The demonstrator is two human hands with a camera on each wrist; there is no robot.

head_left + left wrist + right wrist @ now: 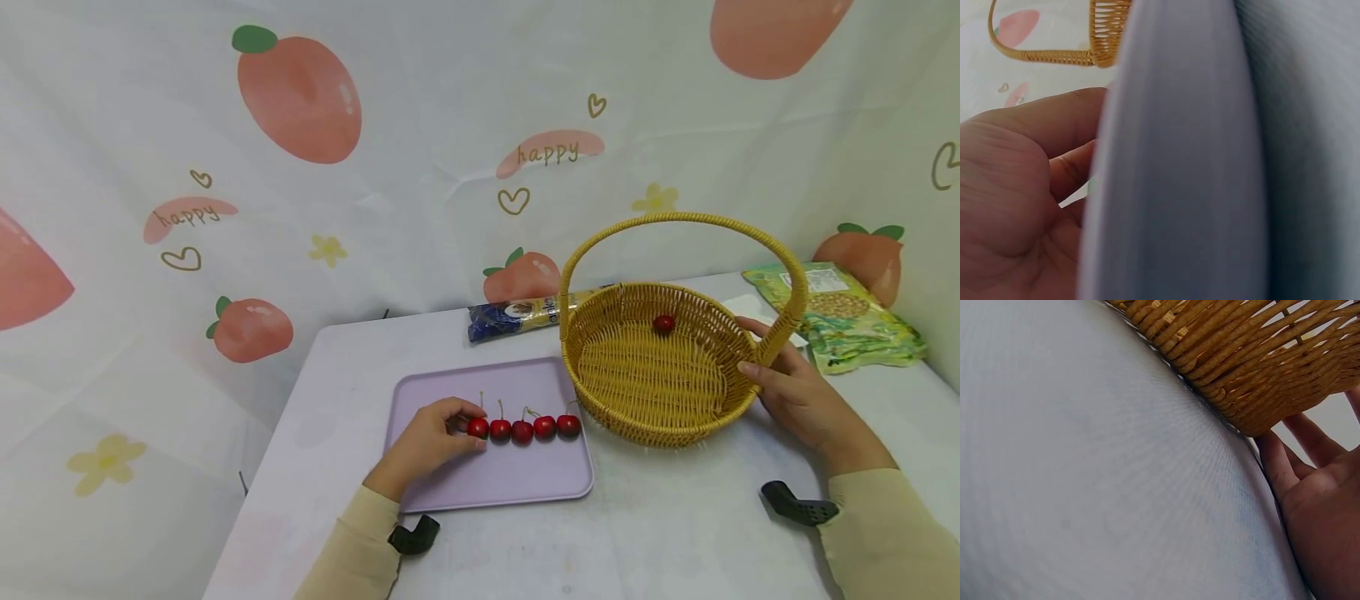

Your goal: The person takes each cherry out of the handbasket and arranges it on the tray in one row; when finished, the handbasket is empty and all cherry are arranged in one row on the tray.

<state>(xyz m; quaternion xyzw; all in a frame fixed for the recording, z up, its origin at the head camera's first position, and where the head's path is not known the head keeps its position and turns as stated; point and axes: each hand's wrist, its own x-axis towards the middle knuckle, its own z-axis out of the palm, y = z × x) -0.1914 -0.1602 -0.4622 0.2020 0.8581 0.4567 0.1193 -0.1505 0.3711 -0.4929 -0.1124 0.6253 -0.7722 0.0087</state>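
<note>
Several red cherries (522, 432) with thin stems lie in a row on a lilac tray (487, 483). At the row's left end, my left hand (431, 442) has its thumb and fingers on either side of the leftmost cherry (477, 428), pinching it. The tray's edge (1172, 162) blocks the cherries from the left wrist view. To the right stands a yellow woven basket (652, 367) with a tall arched handle. My right hand (802, 400) holds its right side by the handle's base, thumb at the rim. One cherry (663, 324) sits inside, near the basket's back wall.
Behind the basket lies a blue and yellow packet (517, 318), partly covered by it. A green bag (847, 317) rests at the table's back right. The white tabletop (600, 550) meets a fruit-printed cloth (420, 208) behind.
</note>
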